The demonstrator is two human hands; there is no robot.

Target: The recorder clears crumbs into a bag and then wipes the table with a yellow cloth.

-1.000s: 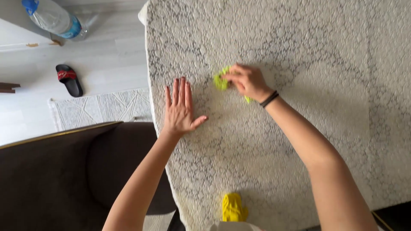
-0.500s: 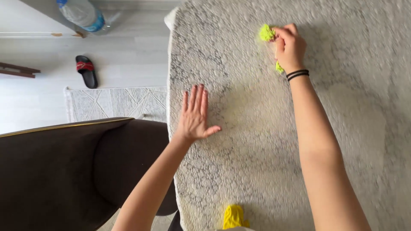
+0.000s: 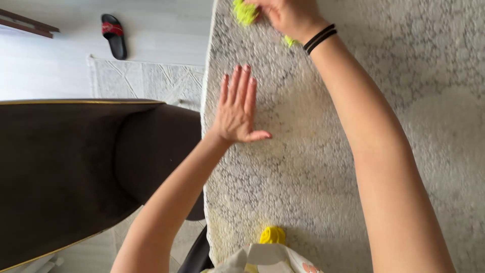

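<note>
My right hand point(image 3: 288, 17) reaches to the far end of the lace-covered table point(image 3: 404, 126), closed on a lime green cloth point(image 3: 244, 11) that sticks out to its left; a scrap of the same green point(image 3: 289, 41) shows under the wrist, which wears black bands. My left hand point(image 3: 236, 108) lies flat on the lace near the table's left edge, fingers spread and holding nothing.
A dark brown armchair point(image 3: 65, 172) stands close against the table's left side. A patterned rug point(image 3: 146, 81) and a black and red slipper point(image 3: 114, 34) lie on the pale floor beyond. A yellow object point(image 3: 273, 235) sits at the near edge of the table.
My right hand has carried the green cloth farther away across the table, to the top of the view. My left hand stays pressed flat on the lace.
</note>
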